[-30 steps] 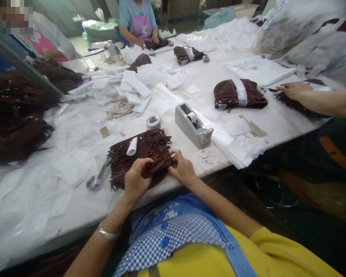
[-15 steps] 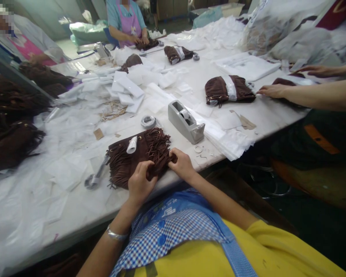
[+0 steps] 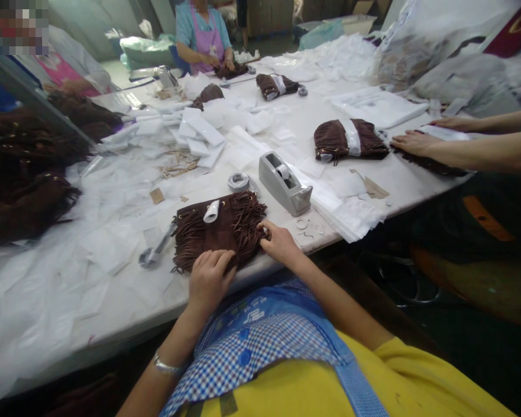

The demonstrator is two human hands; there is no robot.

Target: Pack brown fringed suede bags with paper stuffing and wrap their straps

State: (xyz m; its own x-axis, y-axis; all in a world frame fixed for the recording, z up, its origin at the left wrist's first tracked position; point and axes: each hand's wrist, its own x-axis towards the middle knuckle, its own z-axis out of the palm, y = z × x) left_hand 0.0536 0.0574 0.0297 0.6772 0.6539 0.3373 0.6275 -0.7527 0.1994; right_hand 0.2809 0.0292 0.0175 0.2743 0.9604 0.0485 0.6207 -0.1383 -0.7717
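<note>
A dark brown fringed handbag (image 3: 219, 229) lies flat on the table in front of me, with a white wrapped piece (image 3: 211, 211) on its top. My left hand (image 3: 211, 278) rests on the bag's near edge, its fingers stretched out and close together. At the bag's right side, my right hand (image 3: 280, 242) pinches some of the fringe between thumb and fingers. Grey wrapped coils touch or lie near the bag: one coil (image 3: 150, 258) at its left, another coil (image 3: 238, 182) behind it.
A grey tape dispenser (image 3: 285, 184) stands behind my right hand, beside stacked white sheets (image 3: 347, 215). A banded brown bag (image 3: 351, 139) lies farther right, near a co-worker's hands (image 3: 417, 143). White packing sheets (image 3: 104, 246) cover the left side. Another person works at the far side.
My left hand has gone from curled fingers to lying flatter on the bag's near edge. My right hand stays at the fringe. The co-worker's hands at right have shifted over their brown piece.
</note>
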